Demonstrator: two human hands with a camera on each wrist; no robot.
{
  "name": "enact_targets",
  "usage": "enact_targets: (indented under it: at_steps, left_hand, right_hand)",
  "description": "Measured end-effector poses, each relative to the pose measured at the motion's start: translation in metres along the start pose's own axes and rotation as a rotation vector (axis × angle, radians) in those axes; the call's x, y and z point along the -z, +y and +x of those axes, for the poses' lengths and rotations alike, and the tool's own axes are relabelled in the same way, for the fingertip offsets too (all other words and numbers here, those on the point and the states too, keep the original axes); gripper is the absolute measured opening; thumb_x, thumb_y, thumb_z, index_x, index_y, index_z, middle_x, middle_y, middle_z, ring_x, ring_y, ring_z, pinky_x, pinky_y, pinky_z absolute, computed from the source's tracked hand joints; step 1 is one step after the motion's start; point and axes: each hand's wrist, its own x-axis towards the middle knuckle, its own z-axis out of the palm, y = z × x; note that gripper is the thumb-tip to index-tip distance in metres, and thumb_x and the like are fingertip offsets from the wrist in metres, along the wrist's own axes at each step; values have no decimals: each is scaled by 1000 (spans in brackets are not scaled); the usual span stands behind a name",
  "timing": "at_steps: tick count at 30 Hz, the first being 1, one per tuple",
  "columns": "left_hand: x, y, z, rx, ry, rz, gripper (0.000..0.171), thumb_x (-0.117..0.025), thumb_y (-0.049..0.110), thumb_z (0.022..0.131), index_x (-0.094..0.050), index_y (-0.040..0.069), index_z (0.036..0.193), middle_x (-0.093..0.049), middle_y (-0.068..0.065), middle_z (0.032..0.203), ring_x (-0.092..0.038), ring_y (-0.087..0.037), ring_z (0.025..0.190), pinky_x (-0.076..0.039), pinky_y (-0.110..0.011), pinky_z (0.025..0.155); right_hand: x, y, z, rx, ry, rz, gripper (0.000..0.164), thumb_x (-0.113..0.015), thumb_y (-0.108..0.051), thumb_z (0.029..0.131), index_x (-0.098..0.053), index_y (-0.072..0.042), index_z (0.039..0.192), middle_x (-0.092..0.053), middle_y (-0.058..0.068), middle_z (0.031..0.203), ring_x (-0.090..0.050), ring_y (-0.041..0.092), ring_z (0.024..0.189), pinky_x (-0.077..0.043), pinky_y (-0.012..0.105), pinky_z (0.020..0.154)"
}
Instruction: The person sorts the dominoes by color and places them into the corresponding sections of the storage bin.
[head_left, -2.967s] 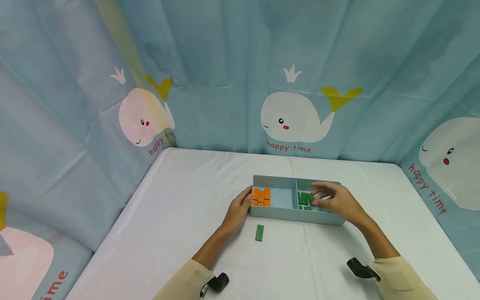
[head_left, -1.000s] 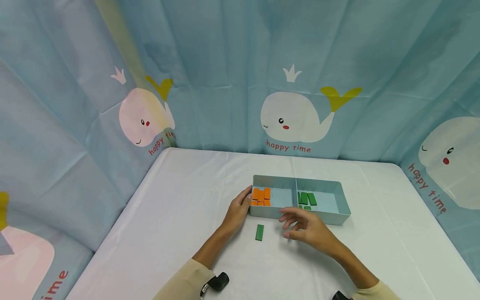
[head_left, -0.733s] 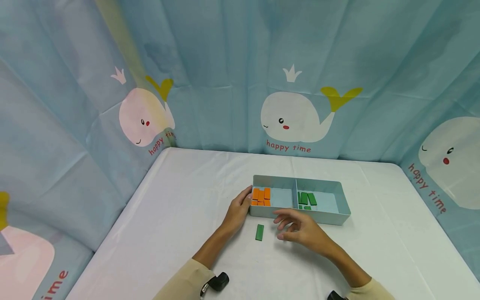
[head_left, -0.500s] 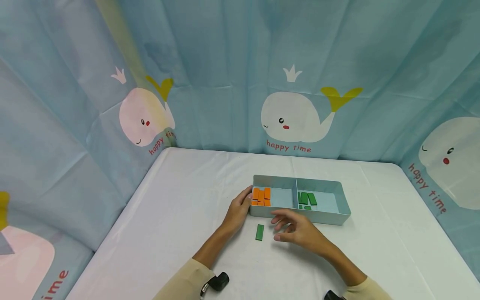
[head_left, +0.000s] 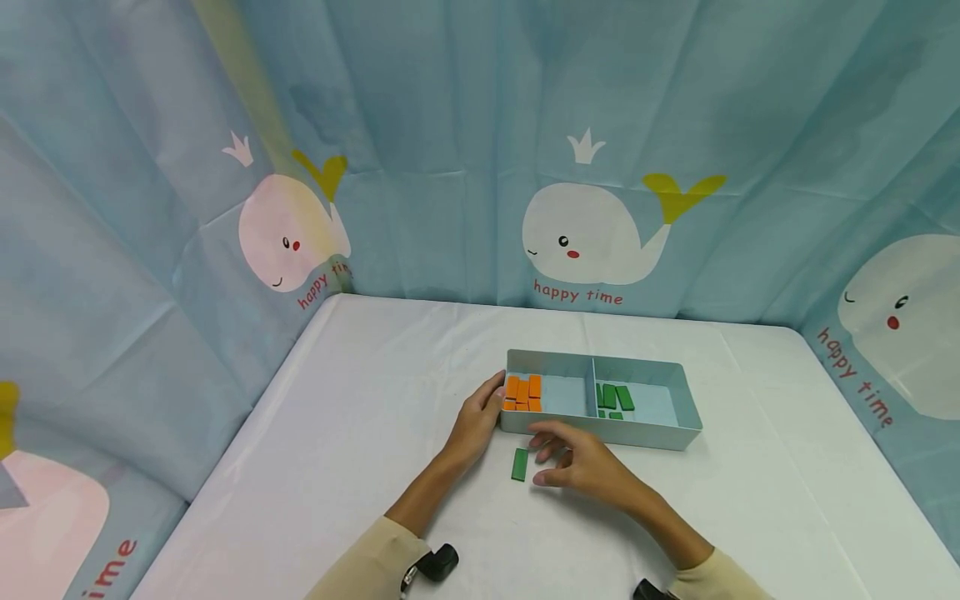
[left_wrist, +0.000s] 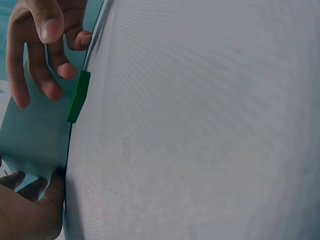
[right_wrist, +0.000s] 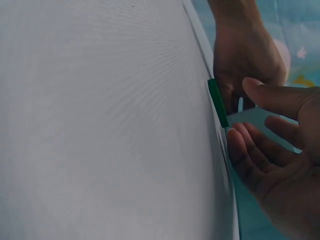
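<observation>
A green rectangular block (head_left: pixel 519 465) lies on the white cloth in front of the box. My right hand (head_left: pixel 585 465) is just right of it, thumb and fingers spread apart with nothing between them. In the right wrist view the green block (right_wrist: pixel 218 103) appears beyond the right fingertips, apart from them. My left hand (head_left: pixel 474 423) rests against the left end of the pale blue-grey box (head_left: pixel 600 429). Orange blocks (head_left: pixel 522 393) fill part of its left compartment. Several green blocks (head_left: pixel 609 397) lie in the right compartment, beside the divider (head_left: pixel 594 387).
A white cloth (head_left: pixel 360 433) covers the table. Blue curtains (head_left: pixel 435 208) with whale prints stand behind and at both sides. Black wrist devices (head_left: pixel 437 564) are strapped at both sleeves.
My right hand has come out of the box's right compartment and moved left and nearer, up to the loose green block. The left hand, the box and the block have stayed put.
</observation>
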Motion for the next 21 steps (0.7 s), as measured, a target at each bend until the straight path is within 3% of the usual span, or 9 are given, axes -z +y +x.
enact_targets:
  at_steps: [8, 21]
  left_hand:
    - [1, -1, 1, -20, -8, 0, 53, -43, 29, 116, -40, 5, 163, -44, -14, 167, -33, -32, 159, -24, -55, 131]
    - [1, 0, 0, -12, -8, -6, 54, -44, 30, 116, -40, 7, 164, -45, -14, 166, -33, -31, 159, -22, -56, 132]
  right_hand:
    - [-7, -2, 6, 0, -7, -55, 65, -90, -13, 85, -62, -5, 143, -71, 6, 122, -69, 23, 101, -61, 26, 83]
    - [-12, -6, 14, 1, -71, -121, 67, -91, -10, 83, -63, -6, 144, -73, 3, 121, -68, 19, 97, -59, 26, 86]
